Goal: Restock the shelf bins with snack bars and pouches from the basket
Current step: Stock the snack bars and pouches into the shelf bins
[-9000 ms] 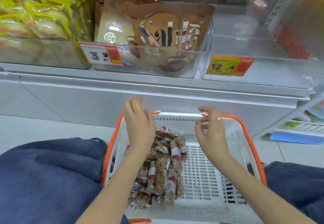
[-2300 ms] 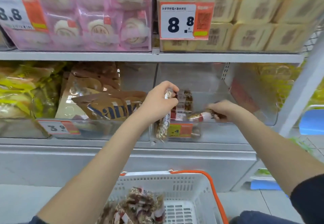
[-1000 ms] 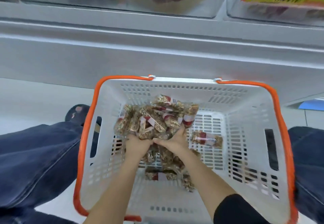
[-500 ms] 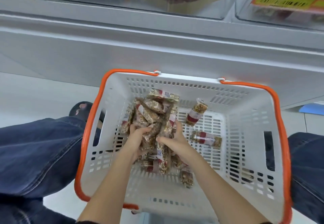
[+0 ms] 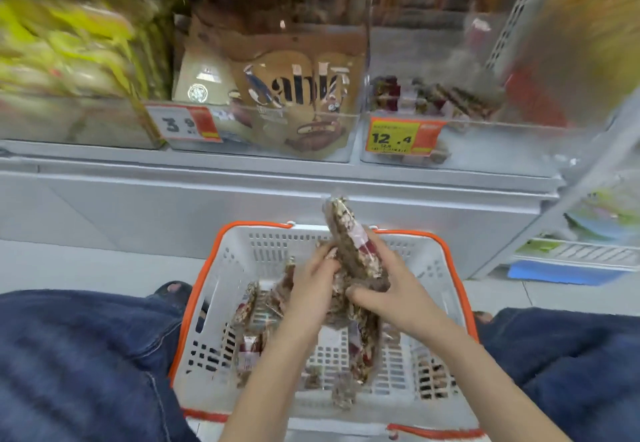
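bars: nutty bundle (image 5: 349, 251) raised upright | basket (image 5: 446, 268): white, orange-rimmed; loose bars (image 5: 247, 348) inside

Perforated white plastic forms the basket (image 5: 446, 289); glossy clear film wraps the bars (image 5: 349, 247); the bins (image 5: 485, 144) are made of transparent plastic.

Bright, even overhead light fills the aisle, casting only soft shadows beneath the shelf (image 5: 277, 178) edge. Motion blur smears the whole frame, heaviest along the top and right edges, where the green packets (image 5: 69, 50) and the clear bin (image 5: 485, 144) dissolve into streaks. The price tag (image 5: 401, 137) remains readable. Pale glare washes the bin fronts. Wide-angle distortion bows the shelf line and the basket (image 5: 446, 261) rim.
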Demonstrator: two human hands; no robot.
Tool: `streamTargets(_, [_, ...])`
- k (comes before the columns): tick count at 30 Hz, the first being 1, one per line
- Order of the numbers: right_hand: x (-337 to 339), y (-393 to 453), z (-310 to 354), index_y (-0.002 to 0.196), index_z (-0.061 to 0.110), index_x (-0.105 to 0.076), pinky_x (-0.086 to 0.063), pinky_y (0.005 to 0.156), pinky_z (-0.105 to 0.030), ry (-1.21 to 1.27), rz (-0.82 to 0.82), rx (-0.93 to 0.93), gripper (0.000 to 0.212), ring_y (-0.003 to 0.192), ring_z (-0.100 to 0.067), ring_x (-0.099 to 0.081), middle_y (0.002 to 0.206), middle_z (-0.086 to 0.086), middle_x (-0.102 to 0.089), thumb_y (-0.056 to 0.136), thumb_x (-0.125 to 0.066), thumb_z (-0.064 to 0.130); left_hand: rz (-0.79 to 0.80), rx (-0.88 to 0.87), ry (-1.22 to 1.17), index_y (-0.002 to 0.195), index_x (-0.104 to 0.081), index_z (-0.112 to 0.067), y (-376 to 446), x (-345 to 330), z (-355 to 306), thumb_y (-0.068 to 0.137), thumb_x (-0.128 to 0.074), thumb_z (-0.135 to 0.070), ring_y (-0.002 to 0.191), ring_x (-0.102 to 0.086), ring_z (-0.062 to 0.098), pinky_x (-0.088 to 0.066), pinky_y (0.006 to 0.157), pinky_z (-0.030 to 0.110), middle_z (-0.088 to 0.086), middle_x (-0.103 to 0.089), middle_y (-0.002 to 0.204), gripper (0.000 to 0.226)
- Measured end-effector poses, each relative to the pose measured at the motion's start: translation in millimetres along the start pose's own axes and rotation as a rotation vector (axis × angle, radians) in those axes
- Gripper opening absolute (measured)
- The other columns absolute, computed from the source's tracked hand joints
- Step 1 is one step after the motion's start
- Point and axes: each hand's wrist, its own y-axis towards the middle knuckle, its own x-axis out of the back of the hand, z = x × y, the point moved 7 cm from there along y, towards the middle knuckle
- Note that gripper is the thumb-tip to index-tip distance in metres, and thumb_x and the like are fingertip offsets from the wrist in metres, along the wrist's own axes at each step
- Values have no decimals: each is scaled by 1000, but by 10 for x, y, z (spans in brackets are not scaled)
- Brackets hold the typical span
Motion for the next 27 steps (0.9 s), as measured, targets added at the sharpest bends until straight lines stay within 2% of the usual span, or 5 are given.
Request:
streamTargets(9, [1746, 100, 1380, 105, 41, -57, -52, 64, -24, 105, -388, 203, 32, 82, -4, -66, 92, 15, -69, 82, -64, 20, 205, -478, 62, 129, -53, -33, -18, -1153, -2190, 89, -49, -26, 93, -53, -4, -42, 79, 9, -15, -54, 113, 41])
streamTargets(12, [2157, 620, 1228, 108, 32, -57, -55, 63, -38, 206, -352, -27, 26, 80, -17, -67, 94, 0, -68, 82, -57, 30, 263, -312, 94, 96, -63, -21, 382, -1422, -2433, 92, -49, -23, 106, -58, 16, -46, 93, 32, -4, -58, 107, 14])
streamTargets(16, [2480, 1231, 1154, 110, 17, -59, -57, 66, -52, 316, -403, -201, 32, 90, -33, -66, 106, -17, -68, 85, -58, 37, 158, -242, 40, 115, -60, -13, 1146, -1463, -2681, 80, -55, -41, 120, -53, 29, -40, 103, 45, 8, -56, 132, 45])
streamTargets(22, [2501, 1767, 998, 120, 16, -40, -49, 47, -19, 316, -507, -129, 39, 77, -14, -55, 100, -5, -57, 90, -64, 21, -161, -395, 667, 123, -53, -4, 1656, -1133, -2662, 96, -44, -20, 113, -53, 36, -44, 92, 36, 17, -56, 125, 33])
streamTargets(27, [2707, 1488, 811, 134, 14, -43, -47, 80, -31, -138, -678, -71, 48, 98, -19, -52, 116, 0, -54, 90, -41, -4, -228, -712, 577, 143, -38, -16, 1142, -777, -2361, 97, -35, -3, 129, -43, 19, -33, 107, 24, 1, -39, 145, 48])
